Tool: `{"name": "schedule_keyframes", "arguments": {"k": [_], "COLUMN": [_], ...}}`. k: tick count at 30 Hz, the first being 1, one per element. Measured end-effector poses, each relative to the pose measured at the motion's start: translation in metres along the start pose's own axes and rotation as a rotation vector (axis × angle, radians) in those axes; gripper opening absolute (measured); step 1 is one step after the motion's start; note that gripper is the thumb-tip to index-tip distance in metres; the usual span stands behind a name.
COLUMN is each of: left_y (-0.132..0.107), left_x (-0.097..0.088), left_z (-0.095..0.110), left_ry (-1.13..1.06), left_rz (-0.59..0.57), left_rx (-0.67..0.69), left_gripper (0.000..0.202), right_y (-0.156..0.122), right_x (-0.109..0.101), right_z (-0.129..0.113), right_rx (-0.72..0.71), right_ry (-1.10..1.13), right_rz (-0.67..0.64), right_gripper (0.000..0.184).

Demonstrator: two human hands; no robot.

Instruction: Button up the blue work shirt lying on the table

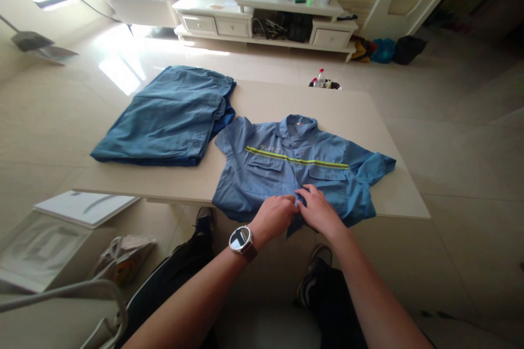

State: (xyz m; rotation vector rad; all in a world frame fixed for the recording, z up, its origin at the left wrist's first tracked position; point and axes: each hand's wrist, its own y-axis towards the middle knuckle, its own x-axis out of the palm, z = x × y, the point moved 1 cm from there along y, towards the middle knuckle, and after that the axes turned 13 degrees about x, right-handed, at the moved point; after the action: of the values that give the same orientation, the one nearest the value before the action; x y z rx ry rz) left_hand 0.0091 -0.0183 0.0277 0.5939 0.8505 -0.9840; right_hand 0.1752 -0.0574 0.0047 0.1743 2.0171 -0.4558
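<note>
A blue short-sleeved work shirt (286, 166) with a yellow-green reflective stripe lies front up on the beige table (286, 103), collar away from me. My left hand (275, 215), with a watch on its wrist, and my right hand (321, 210) meet at the shirt's lower front edge near the table's near side. Both pinch the fabric at the placket by the hem.
A folded pile of darker blue garments (167, 117) lies on the table's left part. A bottle (320, 77) stands beyond the far edge. A white TV cabinet (266, 16) with bags is at the back. White boards (85, 207) and a bag (123, 256) sit at lower left.
</note>
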Motion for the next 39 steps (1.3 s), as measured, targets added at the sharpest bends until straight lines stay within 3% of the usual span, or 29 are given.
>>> {"name": "schedule_keyframes", "arguments": {"k": [6, 13, 19, 24, 31, 39], "left_y": [-0.001, -0.002, -0.002, -0.001, 0.005, 0.009], "left_x": [-0.005, -0.004, -0.003, -0.008, -0.007, -0.004], "left_z": [0.004, 0.005, -0.009, -0.013, -0.005, -0.002], "left_ry": [-0.007, 0.007, 0.006, 0.023, -0.043, -0.11], "left_rz": [-0.006, -0.047, 0.079, 0.089, 0.255, 0.313], "left_rx": [0.032, 0.053, -0.168, -0.298, -0.318, -0.295], "left_gripper": [0.029, 0.026, 0.027, 0.024, 0.02, 0.025], "right_y": [0.009, 0.009, 0.002, 0.003, 0.0, -0.003], "right_x": [0.007, -0.008, -0.026, -0.028, -0.024, -0.029], "right_z": [0.004, -0.006, -0.015, -0.018, -0.025, -0.029], "right_rx": [-0.041, 0.019, 0.054, 0.038, -0.039, -0.159], "right_ry": [-0.003, -0.008, 0.025, 0.144, 0.387, 0.636], "right_rz": [-0.061, 0.069, 0.21, 0.281, 0.181, -0.037], "right_gripper": [0.028, 0.026, 0.019, 0.011, 0.012, 0.015]}}
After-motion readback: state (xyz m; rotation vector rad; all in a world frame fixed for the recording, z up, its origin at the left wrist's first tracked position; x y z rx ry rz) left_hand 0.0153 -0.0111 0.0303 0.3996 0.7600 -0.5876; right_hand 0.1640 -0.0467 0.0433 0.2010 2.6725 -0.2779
